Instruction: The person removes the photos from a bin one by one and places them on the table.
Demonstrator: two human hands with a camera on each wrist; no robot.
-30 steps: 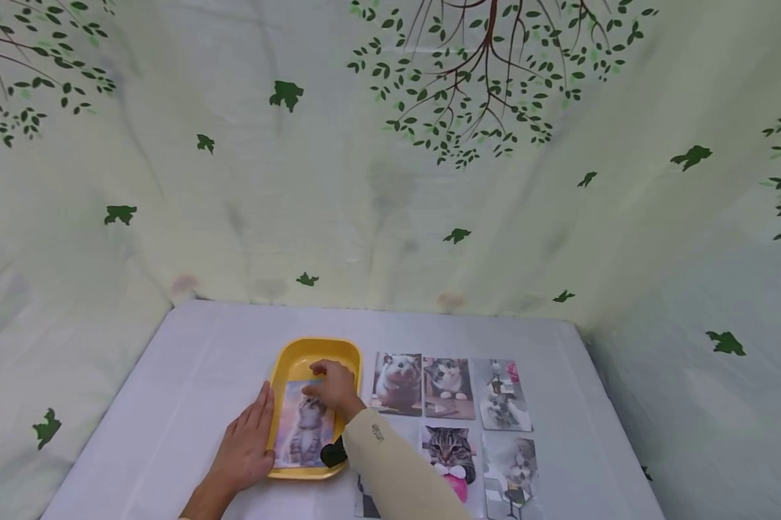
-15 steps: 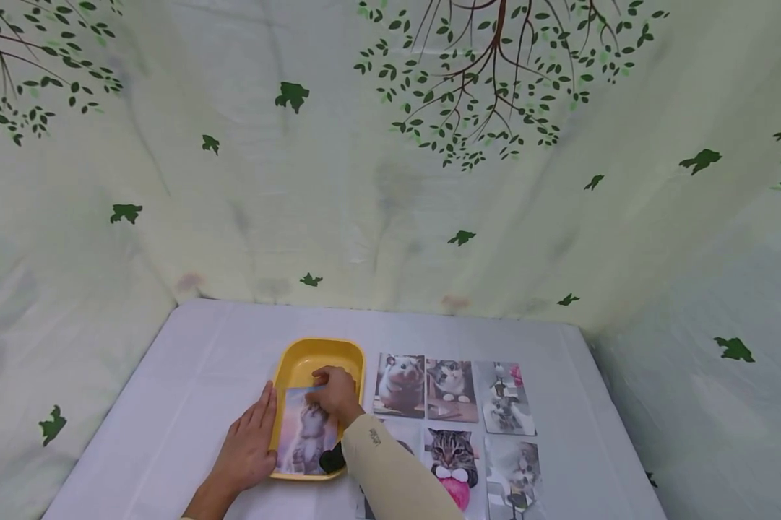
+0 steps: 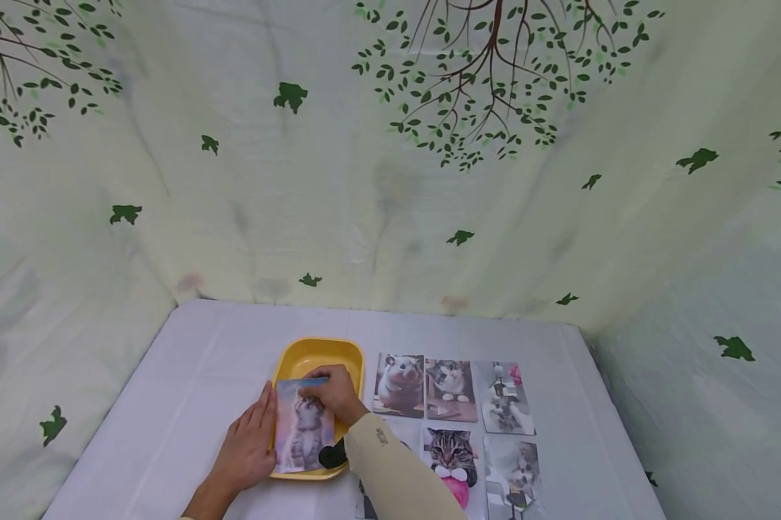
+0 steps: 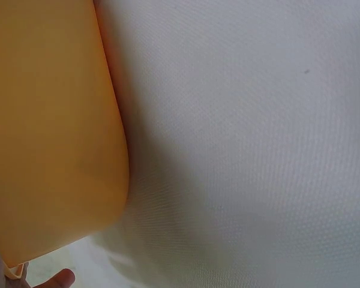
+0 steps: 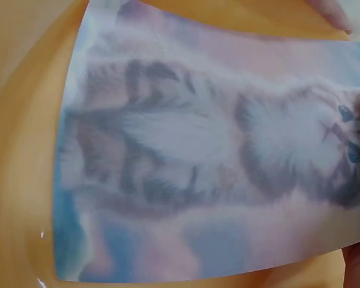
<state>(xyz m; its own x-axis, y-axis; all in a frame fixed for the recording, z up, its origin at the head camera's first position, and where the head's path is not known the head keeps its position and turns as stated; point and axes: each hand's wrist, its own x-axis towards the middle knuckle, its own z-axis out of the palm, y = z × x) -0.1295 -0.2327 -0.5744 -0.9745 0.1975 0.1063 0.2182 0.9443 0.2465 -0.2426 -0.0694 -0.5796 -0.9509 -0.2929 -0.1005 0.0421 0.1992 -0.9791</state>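
A picture card of a striped kitten [image 3: 292,440] lies over a yellow tray [image 3: 313,350], angled slightly within its near part. My right hand [image 3: 338,396] pinches the card near its top edge, thumb on the printed face. In the right wrist view the card [image 5: 186,150] bows a little above the yellow tray floor [image 5: 18,150]. Against the tray's left wall rests my left hand [image 3: 247,439], its fingers straight along the rim. The left wrist view holds mostly the tray's outer wall [image 4: 54,120], with a fingertip [image 4: 63,278] at the lower corner.
Right of the tray, several picture cards lie in rows, among them a hamster card [image 3: 399,385], a kitten card [image 3: 451,390] and a tabby cat card [image 3: 451,462]. My right sleeve [image 3: 403,462] covers part of the near row. A leaf-printed curtain [image 3: 390,180] surrounds the white table [image 3: 227,325].
The kitten card, pinched in my right hand, first slid slightly toward me, then rose and shifted a little left and away. My left hand has stayed on the tray's side.
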